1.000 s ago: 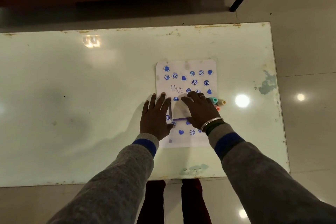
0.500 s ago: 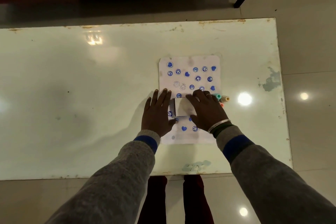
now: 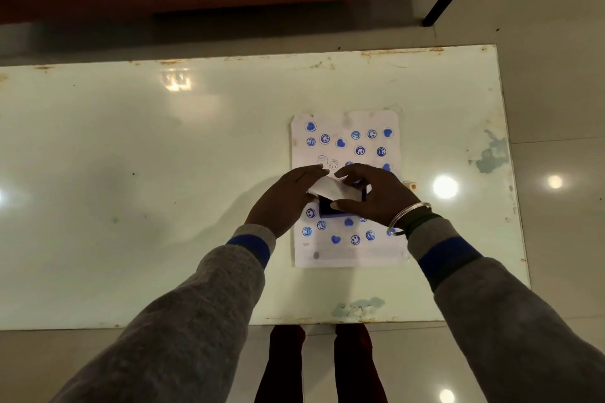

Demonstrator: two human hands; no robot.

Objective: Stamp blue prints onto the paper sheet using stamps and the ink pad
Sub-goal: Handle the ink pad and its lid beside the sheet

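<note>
Paper sheet (image 3: pixel 347 252) on table (image 3: pixel 131 173), ink pad (image 3: pixel 329 210) on sheet, both hands over pad

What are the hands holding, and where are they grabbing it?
Both hands, left hand and right hand, hold the ink pad's white lid by its opposite edges, tilted above the dark pad.

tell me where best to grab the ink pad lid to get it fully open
Probably by the raised free edge of the white lid, from the far side. It is already tilted up over the dark ink pad, with the left hand and right hand at its two ends. A fingertip grip there should leave the inked face untouched.
</note>
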